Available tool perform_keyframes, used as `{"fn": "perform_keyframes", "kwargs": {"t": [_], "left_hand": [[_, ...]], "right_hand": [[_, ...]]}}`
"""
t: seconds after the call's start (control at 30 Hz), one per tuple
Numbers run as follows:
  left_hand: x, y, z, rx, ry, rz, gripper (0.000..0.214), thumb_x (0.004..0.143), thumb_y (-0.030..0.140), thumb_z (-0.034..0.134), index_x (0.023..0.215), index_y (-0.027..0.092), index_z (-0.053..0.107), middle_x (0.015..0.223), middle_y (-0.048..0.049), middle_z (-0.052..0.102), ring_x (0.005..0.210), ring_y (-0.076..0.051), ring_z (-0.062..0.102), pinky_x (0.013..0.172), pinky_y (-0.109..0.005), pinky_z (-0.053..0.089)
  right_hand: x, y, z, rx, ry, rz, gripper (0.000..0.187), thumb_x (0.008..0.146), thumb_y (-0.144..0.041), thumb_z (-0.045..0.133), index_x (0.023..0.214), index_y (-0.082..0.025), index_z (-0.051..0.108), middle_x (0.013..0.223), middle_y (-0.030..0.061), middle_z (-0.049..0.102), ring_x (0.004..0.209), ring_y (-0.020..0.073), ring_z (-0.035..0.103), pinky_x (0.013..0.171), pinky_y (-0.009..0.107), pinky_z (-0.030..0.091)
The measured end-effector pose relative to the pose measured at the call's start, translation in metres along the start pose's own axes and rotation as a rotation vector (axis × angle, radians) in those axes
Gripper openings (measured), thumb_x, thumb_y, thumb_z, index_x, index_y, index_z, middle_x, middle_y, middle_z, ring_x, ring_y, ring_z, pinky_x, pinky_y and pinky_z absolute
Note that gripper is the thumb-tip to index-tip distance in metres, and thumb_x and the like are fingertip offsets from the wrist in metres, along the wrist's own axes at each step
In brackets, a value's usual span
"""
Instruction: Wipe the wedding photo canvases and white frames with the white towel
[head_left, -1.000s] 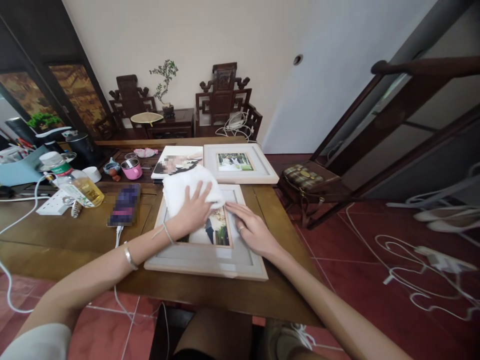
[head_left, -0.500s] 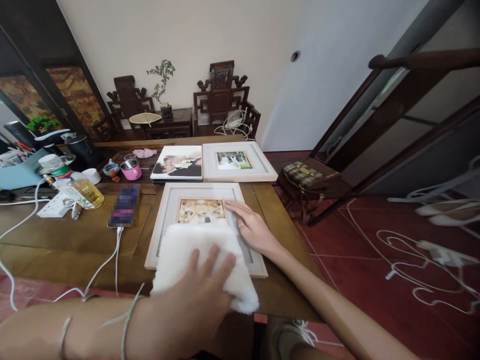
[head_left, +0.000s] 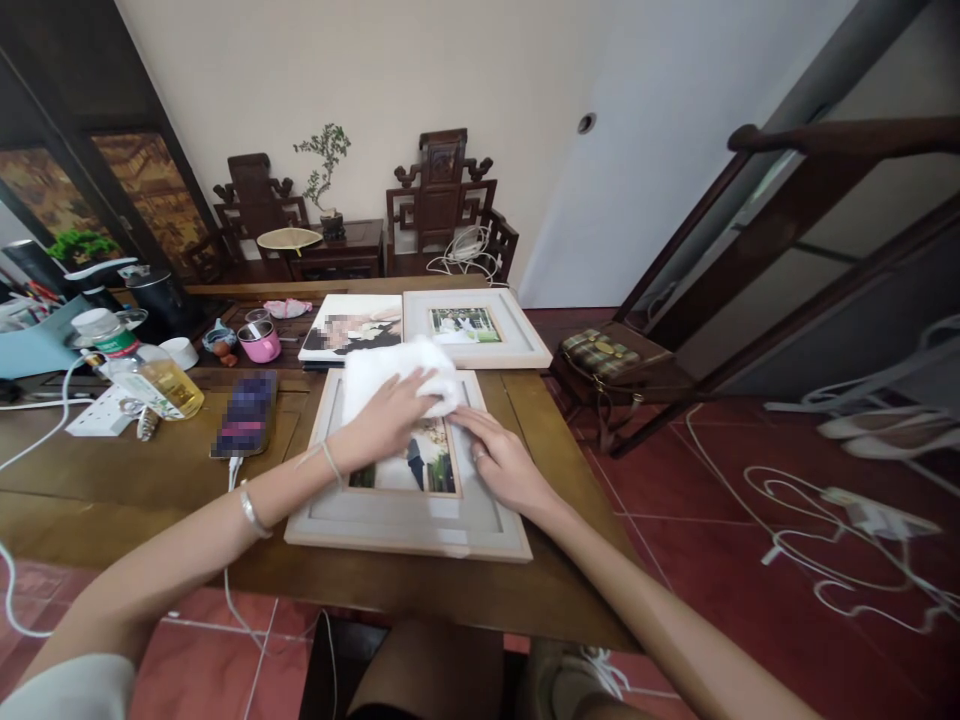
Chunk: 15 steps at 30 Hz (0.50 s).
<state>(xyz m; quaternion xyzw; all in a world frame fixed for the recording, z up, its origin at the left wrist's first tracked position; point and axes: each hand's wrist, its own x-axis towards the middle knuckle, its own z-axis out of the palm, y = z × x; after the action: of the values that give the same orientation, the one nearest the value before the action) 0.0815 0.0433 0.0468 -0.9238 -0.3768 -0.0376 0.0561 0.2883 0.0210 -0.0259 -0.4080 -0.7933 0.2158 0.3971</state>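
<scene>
A pale wooden picture frame (head_left: 405,520) with a photo under glass lies flat on the brown wooden table (head_left: 150,470) in front of me. My left hand (head_left: 379,420) presses a fluffy white cloth (head_left: 397,372) onto the far part of the frame's glass, fingers spread over the cloth. Flat on the frame's right side, my right hand (head_left: 504,462) has its fingers stretched out and holds the frame down.
Two more framed pictures (head_left: 472,328) (head_left: 352,328) lie behind. To the left sit a phone (head_left: 244,412) on a white cable, an oil bottle (head_left: 142,375), a power strip (head_left: 94,412) and a pink cup (head_left: 259,340). A stool with a plaid bag (head_left: 604,352) stands right; cables cross the red floor.
My left hand has pushed the white cloth from the near edge of the frame up to its far edge. The right hand has stayed on the frame's right side.
</scene>
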Motion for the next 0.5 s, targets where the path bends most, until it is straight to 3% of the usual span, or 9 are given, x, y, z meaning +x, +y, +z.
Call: {"fn": "perform_keyframes", "kwargs": {"t": [0.1,0.2,0.5], "left_hand": [[0.019,-0.005,0.0,-0.108,0.006,0.111,0.048,0.075,-0.003,0.046,0.118,0.014,0.058,0.135,-0.0142,0.052,0.123,-0.025,0.051,0.099,-0.039,0.043],[0.023,-0.006,0.001,-0.105,-0.004,0.134,0.043,0.074,-0.004,0.047,0.11,0.014,0.061,0.133,-0.0128,0.054,0.117,-0.025,0.054,0.095,-0.037,0.045],[-0.011,-0.022,-0.015,0.067,-0.091,0.013,0.036,0.077,0.0,0.047,0.106,0.015,0.063,0.111,-0.0111,0.065,0.099,-0.024,0.062,0.084,-0.035,0.049]], "right_hand": [[0.001,-0.003,-0.001,0.008,0.011,0.002,0.06,0.07,-0.001,0.041,0.12,-0.024,0.064,0.13,0.0059,0.062,0.128,0.0243,0.051,0.111,0.049,0.038],[0.001,-0.005,-0.001,0.015,0.004,-0.004,0.063,0.069,0.0,0.04,0.122,-0.024,0.063,0.13,0.0058,0.061,0.128,0.0252,0.051,0.11,0.05,0.038],[0.0,0.002,0.003,0.051,0.017,0.012,0.064,0.069,0.0,0.04,0.124,-0.024,0.063,0.134,0.0059,0.06,0.129,0.0219,0.05,0.114,0.05,0.033]]}}
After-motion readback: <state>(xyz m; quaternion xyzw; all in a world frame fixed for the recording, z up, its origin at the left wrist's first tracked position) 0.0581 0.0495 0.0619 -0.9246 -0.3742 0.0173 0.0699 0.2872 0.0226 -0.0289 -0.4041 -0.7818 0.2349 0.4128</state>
